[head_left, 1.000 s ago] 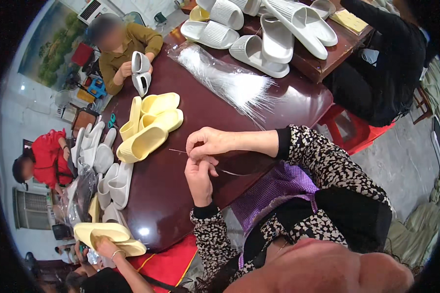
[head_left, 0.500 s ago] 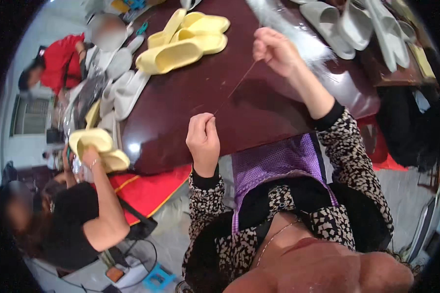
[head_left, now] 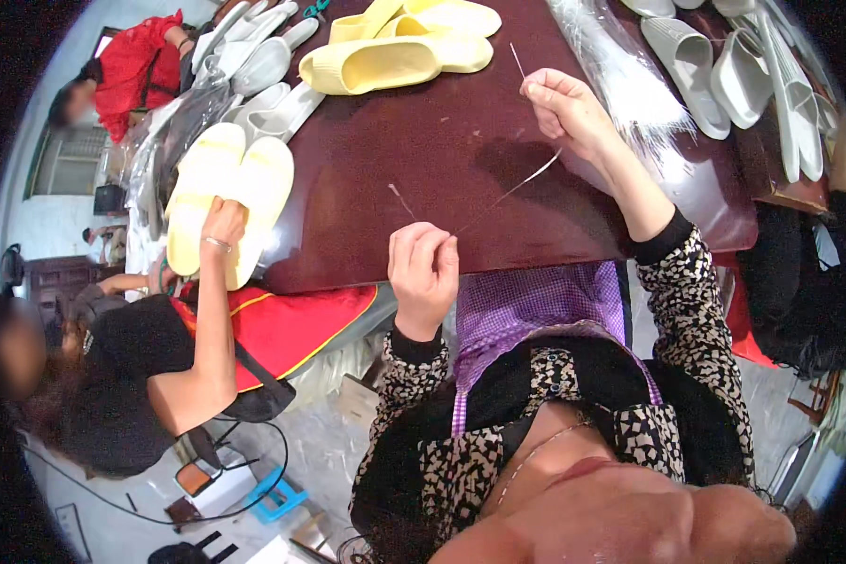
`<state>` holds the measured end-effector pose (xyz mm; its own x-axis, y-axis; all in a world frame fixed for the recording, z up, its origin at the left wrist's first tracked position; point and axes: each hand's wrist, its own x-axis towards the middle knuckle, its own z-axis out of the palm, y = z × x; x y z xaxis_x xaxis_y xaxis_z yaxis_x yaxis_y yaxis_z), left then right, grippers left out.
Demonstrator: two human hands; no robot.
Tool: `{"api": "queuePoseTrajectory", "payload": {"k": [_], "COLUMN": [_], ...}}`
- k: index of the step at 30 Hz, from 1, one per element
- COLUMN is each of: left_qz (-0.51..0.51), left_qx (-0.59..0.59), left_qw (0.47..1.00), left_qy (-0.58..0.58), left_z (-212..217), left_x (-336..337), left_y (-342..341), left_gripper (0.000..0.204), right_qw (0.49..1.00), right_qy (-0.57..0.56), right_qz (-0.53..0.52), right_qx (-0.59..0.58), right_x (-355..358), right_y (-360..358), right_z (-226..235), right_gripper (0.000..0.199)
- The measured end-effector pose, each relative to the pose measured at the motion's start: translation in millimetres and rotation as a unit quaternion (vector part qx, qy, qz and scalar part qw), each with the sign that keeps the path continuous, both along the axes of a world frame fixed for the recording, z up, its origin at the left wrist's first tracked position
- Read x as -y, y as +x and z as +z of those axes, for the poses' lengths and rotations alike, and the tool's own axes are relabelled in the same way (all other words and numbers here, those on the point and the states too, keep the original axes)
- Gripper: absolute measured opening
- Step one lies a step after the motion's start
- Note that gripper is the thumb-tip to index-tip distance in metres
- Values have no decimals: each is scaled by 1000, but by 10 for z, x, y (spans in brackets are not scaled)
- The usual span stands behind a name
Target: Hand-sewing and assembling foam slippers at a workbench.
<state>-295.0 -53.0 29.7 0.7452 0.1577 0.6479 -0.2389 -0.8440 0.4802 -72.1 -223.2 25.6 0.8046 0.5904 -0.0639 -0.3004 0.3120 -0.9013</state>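
Pinching a thin clear strand (head_left: 512, 191) at both ends, the left hand (head_left: 424, 274) is closed on its near end at the counter (head_left: 414, 141) edge, the right hand (head_left: 567, 111) clamped on the far end, farther in over the counter. Judging by the slack, steady tension and firm fingertip grips matter most; yellow slippers (head_left: 395, 61) lie beyond.

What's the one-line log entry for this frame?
left hand: pinching thin strip | right hand: holding other end | strip: stretched over table | yellow slippers: beyond
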Motion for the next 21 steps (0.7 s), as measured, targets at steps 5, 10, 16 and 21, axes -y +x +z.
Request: {"api": "queuePoseTrajectory", "payload": {"k": [5, 10, 16, 21], "left_qz": [-7, -12, 8, 7], "left_qx": [-15, -35, -40, -45], "left_qw": [1000, 996, 993, 989], "left_qy": [-14, -85, -114, -140], "left_z": [-90, -351, -489, -503], "left_x": [19, 38, 111, 113], "left_y": [44, 116, 165, 164], "left_gripper": [13, 10, 7, 5], "right_qw": [999, 999, 998, 997], "right_qy": [-41, -35, -6, -17], "right_qz": [8, -27, -28, -31], "right_qx": [-4, -2, -48, -61], "right_x": [-79, -77, -46, -72], "right_y": [-53, -43, 34, 25], "right_z": [-21, -71, -143, -118], "right_gripper": [8, 8, 10, 12]}}
